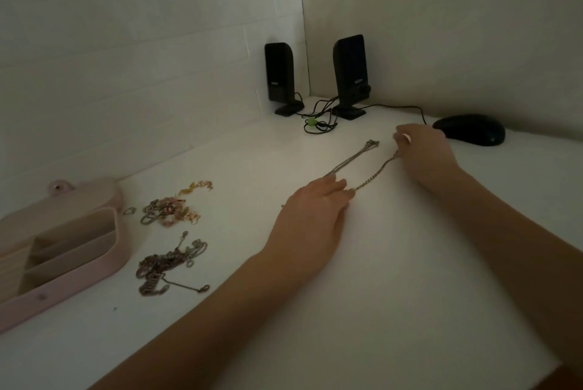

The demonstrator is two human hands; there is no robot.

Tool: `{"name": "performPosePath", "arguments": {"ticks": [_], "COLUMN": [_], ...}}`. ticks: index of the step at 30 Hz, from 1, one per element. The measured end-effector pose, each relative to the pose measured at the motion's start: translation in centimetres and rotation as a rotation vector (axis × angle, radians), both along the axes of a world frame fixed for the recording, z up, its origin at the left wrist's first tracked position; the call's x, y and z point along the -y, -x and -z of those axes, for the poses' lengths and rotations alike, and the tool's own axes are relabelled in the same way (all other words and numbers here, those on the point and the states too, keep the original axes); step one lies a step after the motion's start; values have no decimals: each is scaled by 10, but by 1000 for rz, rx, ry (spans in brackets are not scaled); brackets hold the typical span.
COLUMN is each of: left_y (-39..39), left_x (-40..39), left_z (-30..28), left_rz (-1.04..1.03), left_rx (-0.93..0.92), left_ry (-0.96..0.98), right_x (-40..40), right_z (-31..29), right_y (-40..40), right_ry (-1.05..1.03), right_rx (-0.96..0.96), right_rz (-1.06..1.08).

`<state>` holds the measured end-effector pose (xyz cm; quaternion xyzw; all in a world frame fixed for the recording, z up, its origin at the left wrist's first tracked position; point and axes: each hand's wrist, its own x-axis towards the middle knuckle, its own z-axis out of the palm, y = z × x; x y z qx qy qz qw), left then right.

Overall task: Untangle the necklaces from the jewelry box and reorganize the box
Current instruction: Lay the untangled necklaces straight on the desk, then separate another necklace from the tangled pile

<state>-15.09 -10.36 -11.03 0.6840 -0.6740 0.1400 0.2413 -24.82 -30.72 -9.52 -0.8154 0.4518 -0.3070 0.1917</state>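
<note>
Necklace [375, 172] stretched between both hands [310, 216], on table [410, 263].

We see two bare forearms reaching in from the lower edge, no sleeves showing on either. The left hand [310, 216] and right hand [426, 154] wear no rings, watch or bracelet that we can make out.
</note>
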Motion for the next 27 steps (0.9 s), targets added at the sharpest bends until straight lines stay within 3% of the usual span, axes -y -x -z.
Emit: {"name": "performPosePath", "arguments": {"ticks": [4,6,13,17,20,24,27], "left_y": [12,11,2,-18,-52,-92,-102], "left_x": [-14,-15,-16,-48,-98,-156,-170], "left_z": [-2,1,-3,-21,-41,-53,-53], "left_rz": [-43,-56,-11,-39,-153,-263,-227], "left_rx": [45,14,-10,19,-15,197,192], "left_ry": [-497,-567,-534,-304,-173,-511,-532], "right_x": [-17,-16,-12,-33,-79,-156,-197], "right_z": [4,11,14,5,-11,-26,-28], "right_y": [-1,-4,-3,-5,-16,-38,-68], "right_ry": [-152,-167,-81,86,129,139,-32], "right_rx": [-532,-606,-490,-142,84,-29,-227], "right_rz": [-107,-92,-72,-122,-323,-822,-1019]}}
